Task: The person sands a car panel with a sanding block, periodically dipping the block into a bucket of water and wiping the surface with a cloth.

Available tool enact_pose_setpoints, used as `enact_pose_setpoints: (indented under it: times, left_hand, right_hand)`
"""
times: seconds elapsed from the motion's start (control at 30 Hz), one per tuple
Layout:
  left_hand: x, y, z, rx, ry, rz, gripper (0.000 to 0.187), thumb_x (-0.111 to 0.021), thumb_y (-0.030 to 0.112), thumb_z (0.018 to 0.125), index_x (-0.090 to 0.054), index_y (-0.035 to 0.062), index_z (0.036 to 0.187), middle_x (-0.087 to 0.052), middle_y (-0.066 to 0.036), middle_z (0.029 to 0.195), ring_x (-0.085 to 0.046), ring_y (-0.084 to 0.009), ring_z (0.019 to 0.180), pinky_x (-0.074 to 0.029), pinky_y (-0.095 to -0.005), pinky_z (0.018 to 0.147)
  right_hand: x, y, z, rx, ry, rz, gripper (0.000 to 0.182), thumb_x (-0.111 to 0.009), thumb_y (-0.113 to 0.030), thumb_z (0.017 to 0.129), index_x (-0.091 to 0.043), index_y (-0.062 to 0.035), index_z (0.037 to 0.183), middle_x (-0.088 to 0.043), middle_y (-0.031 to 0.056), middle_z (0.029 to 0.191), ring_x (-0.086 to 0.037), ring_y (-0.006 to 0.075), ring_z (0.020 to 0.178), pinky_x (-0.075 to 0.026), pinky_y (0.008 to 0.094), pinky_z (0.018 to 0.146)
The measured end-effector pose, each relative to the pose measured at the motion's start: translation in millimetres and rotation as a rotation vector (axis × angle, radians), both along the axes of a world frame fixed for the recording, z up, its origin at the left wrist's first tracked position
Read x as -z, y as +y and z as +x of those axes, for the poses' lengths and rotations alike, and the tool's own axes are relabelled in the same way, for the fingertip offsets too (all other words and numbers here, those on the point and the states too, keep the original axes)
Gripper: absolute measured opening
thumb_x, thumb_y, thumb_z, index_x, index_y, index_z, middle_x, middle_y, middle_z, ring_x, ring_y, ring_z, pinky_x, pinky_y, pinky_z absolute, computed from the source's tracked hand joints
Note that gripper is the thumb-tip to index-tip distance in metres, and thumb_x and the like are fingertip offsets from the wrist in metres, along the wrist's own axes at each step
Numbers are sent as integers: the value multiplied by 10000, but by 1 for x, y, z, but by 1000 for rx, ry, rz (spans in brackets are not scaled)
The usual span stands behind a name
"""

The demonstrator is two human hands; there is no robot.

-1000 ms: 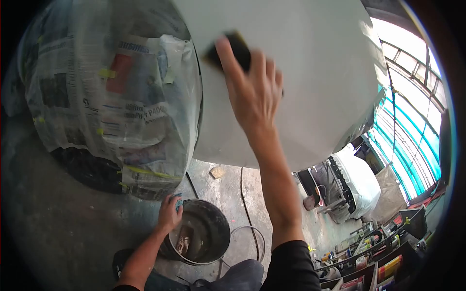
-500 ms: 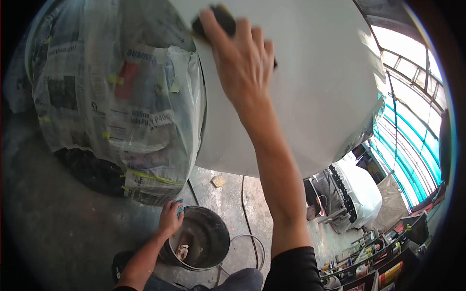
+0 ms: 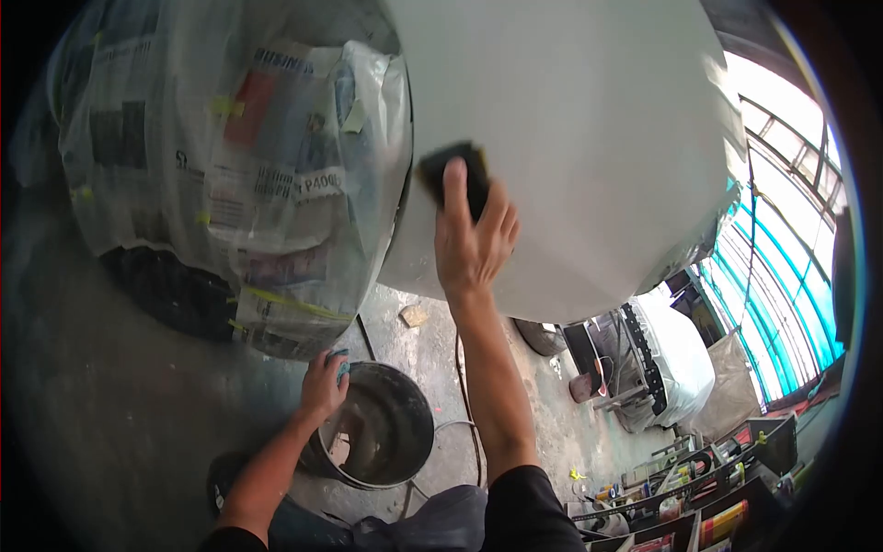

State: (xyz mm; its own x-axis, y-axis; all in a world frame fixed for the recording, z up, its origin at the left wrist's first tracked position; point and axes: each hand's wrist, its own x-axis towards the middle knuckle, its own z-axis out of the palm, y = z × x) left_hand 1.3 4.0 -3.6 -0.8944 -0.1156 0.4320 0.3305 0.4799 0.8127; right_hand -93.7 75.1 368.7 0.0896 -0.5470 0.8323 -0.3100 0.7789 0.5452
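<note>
My right hand [image 3: 474, 235] grips a dark block [image 3: 455, 175] with a yellowish edge, pressed on the pale grey body panel [image 3: 589, 138] close to its left edge. Lower left, my left hand [image 3: 324, 385] is closed around a small blue-green cloth or sponge [image 3: 343, 370] at the rim of a dark bucket [image 3: 418, 396]. Inside the bucket lies a pale piece [image 3: 340, 449] in what looks like murky liquid. Left of the panel, newspaper and plastic masking [image 3: 276, 175] cover a rounded part, held with yellow tape.
A dark tyre [image 3: 170, 294] shows under the masking. A hose [image 3: 465, 386] runs over the concrete floor [image 3: 138, 414], near a small tan piece [image 3: 413, 316]. At the right stand a plastic-covered vehicle part [image 3: 681, 363] and a rack of tools and cans [image 3: 708, 488].
My right hand has moved down the panel with the dark block. My left hand remains at the bucket's rim, and the view has shifted slightly.
</note>
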Motion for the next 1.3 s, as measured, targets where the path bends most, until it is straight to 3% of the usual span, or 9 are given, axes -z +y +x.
enact_pose_setpoints:
  times: [0.2, 0.37, 0.6, 0.77, 0.87, 0.97, 1.07, 1.2, 1.3]
  left_hand:
    - [2, -2, -1, 9, 7, -2, 390, -707, 128, 849, -592, 95, 1220, -561, -201, 1278, -559, -434, 1166, -474, -495, 999]
    - [-1, 1, 3, -9, -29, 22, 385, -708, 128, 846, -600, 98, 1214, -563, -197, 1279, -558, -429, 1174, -475, -489, 1001]
    - [3, 2, -5, -5, -13, 58, 348, -701, 130, 857, -617, 92, 1193, -566, -197, 1267, -555, -424, 1185, -476, -483, 1002]
    - [-3, -1, 2, 18, -52, 72, 352, -705, 123, 853, -614, 89, 1192, -567, -199, 1258, -557, -429, 1179, -481, -488, 991]
    - [-6, -2, 1, 23, -34, 55, 349, -704, 114, 852, -613, 89, 1187, -569, -197, 1255, -561, -431, 1171, -484, -487, 985]
    - [-1, -5, 1, 13, -1, 51, 344, -703, 110, 852, -614, 91, 1183, -572, -194, 1247, -563, -431, 1165, -484, -487, 983]
    - [1, -3, -3, 14, -1, 73, 348, -705, 115, 852, -613, 96, 1188, -574, -194, 1241, -561, -432, 1167, -482, -491, 984]
    - [-1, -3, -3, 22, -47, 75, 357, -711, 131, 850, -614, 100, 1193, -575, -196, 1238, -556, -433, 1173, -479, -492, 989]
    - [3, -2, -4, 12, -36, 54, 363, -715, 141, 849, -615, 102, 1196, -575, -198, 1236, -551, -433, 1180, -477, -490, 994]
  right_hand:
    - [95, 28, 0, 59, -17, -28, 486, -652, -144, 914, -610, -309, 1369, -625, 221, 1220, -640, 351, 1005, -503, 414, 775]
    - [38, -11, -2, 57, -14, -99, 463, -638, -122, 906, -650, -296, 1335, -600, 225, 1259, -621, 357, 1041, -471, 418, 807]
    - [85, 39, -5, 45, -9, -7, 582, -769, -99, 838, -609, -266, 1373, -610, 217, 1193, -631, 346, 991, -485, 427, 806]
    - [-58, -44, 7, 76, -62, 40, 674, -746, -105, 807, -573, -307, 1426, -601, 146, 1201, -620, 299, 994, -463, 411, 757]
    - [-47, -32, 2, 39, -42, 27, 602, -602, -95, 881, -557, -338, 1430, -600, 187, 1193, -627, 295, 969, -449, 399, 723]
    - [47, 53, -16, 39, 63, 40, 601, -624, -120, 880, -557, -360, 1426, -606, 174, 1194, -635, 300, 961, -460, 404, 742]
    - [40, 71, -16, 53, 109, 101, 610, -639, -138, 872, -552, -372, 1428, -612, 164, 1189, -638, 297, 981, -462, 397, 759]
    - [-92, -29, 5, 67, -59, 114, 680, -767, -118, 813, -569, -351, 1419, -592, 133, 1148, -616, 302, 942, -490, 425, 761]
    - [-103, -40, 1, -14, -13, 110, 604, -618, -92, 868, -563, -346, 1413, -609, 167, 1165, -617, 284, 871, -445, 393, 721]
